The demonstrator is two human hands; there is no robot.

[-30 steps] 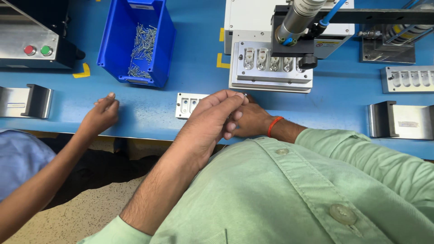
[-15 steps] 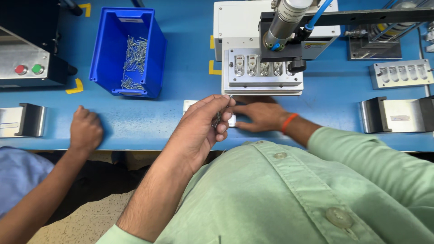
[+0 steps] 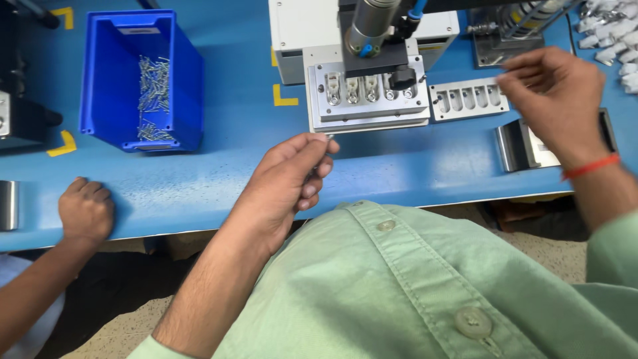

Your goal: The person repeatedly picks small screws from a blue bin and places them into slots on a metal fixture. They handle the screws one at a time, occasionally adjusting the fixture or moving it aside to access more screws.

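My left hand (image 3: 286,183) hovers over the front of the blue table (image 3: 219,179), just below the press fixture. Its fingers are curled together, and a small pale metal piece (image 3: 326,136) shows at the tips. My right hand (image 3: 555,100), with an orange band on the wrist, is raised at the right above a bent metal block (image 3: 515,147). It is beside a grey slotted tray (image 3: 468,100). Its thumb and fingers are drawn together and I see nothing between them.
A press machine with a metal fixture plate (image 3: 369,100) stands at the back centre. To the left is a blue bin (image 3: 143,80) holding several metal pins. White parts (image 3: 615,30) lie at the far right. Another person's hand (image 3: 85,211) rests on the table's front edge.
My hands were together at the table's front over a small white plate. My right hand has since lifted away to the right. The view shifted, and the other person's hand drew back to the edge.
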